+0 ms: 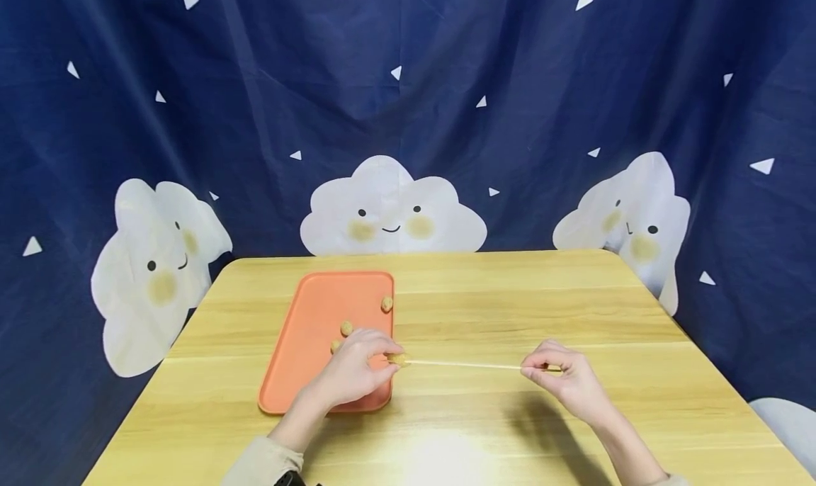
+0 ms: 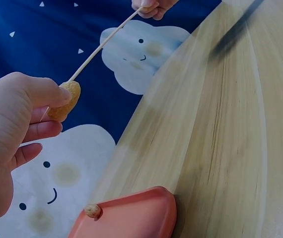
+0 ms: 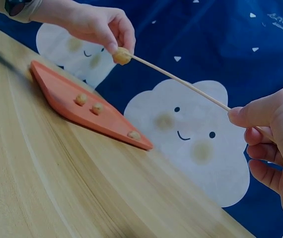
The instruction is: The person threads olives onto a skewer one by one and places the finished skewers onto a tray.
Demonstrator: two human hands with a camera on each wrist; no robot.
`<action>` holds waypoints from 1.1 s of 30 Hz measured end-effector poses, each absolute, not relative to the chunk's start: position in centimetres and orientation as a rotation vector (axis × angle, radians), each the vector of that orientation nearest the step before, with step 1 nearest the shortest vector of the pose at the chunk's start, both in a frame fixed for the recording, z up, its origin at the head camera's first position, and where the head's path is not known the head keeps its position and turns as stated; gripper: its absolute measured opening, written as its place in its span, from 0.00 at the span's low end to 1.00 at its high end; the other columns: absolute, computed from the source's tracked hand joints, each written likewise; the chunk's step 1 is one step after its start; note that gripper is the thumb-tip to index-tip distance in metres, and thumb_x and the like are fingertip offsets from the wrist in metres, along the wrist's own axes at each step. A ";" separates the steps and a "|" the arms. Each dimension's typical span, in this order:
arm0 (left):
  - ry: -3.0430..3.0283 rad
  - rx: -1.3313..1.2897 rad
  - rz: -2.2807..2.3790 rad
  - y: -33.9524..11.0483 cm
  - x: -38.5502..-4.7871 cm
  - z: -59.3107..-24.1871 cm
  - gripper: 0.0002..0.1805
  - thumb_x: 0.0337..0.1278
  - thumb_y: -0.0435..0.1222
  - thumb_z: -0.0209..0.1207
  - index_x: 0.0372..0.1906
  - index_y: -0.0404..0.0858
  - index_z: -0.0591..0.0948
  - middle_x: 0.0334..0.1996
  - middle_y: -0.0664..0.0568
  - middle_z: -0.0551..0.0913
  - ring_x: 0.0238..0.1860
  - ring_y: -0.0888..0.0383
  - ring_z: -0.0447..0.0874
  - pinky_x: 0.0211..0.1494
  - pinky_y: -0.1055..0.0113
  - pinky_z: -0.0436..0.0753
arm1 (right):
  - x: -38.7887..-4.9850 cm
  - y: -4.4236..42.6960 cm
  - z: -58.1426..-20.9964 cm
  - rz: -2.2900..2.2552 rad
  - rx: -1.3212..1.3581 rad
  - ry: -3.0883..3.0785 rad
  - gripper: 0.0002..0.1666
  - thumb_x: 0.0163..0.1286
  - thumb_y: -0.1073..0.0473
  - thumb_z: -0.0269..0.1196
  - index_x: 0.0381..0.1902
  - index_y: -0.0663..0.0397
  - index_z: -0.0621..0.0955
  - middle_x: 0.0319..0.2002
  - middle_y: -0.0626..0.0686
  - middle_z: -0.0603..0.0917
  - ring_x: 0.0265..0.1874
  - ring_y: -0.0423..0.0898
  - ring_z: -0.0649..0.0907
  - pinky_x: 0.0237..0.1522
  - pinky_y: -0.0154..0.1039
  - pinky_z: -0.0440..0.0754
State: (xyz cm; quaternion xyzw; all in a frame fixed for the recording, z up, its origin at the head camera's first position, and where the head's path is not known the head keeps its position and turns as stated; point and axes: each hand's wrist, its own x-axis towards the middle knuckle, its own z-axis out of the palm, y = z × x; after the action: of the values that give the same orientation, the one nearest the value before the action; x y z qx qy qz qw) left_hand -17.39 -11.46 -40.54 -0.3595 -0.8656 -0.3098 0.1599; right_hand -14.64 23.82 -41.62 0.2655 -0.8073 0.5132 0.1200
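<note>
A thin wooden skewer (image 1: 465, 364) stretches almost level between both hands above the table. My left hand (image 1: 357, 373) pinches a golden-brown meatball-like piece (image 2: 66, 101) between thumb and fingers. The skewer runs through this piece, and its thin tip shows on the far side in the left wrist view. Toward the other end, my right hand (image 1: 567, 380) pinches the stick (image 3: 181, 85) between thumb and forefinger. Below and beside the left hand lies an orange tray (image 1: 319, 316). It bears a few similar balls: one near the right rim (image 1: 387, 304), another (image 1: 347, 328) farther in, and a partly hidden one (image 1: 335, 346).
The tray sits on the left part of a light wooden table (image 1: 484, 302) with rounded far corners. Behind the table hangs a dark blue curtain (image 1: 446, 117) printed with clouds and white triangles. A dark watch (image 1: 290, 478) is on the left wrist.
</note>
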 end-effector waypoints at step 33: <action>-2.392 -1.106 -0.765 -10.8 -17.9 -40.0 0.12 0.39 0.35 0.70 0.35 0.41 0.86 0.34 0.57 0.85 0.38 0.60 0.79 0.43 0.65 0.73 | -15.0 23.1 -42.0 1.525 0.806 -2.322 0.12 0.55 0.73 0.64 0.29 0.49 0.84 0.26 0.48 0.79 0.28 0.41 0.75 0.29 0.35 0.72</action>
State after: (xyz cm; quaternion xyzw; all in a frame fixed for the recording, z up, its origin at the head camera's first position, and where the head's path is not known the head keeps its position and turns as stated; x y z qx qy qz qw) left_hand -17.94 -10.79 -39.97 -0.3952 -0.8545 -0.2732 0.1976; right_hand -15.02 23.13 -41.97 0.2764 -0.7965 0.5233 0.1241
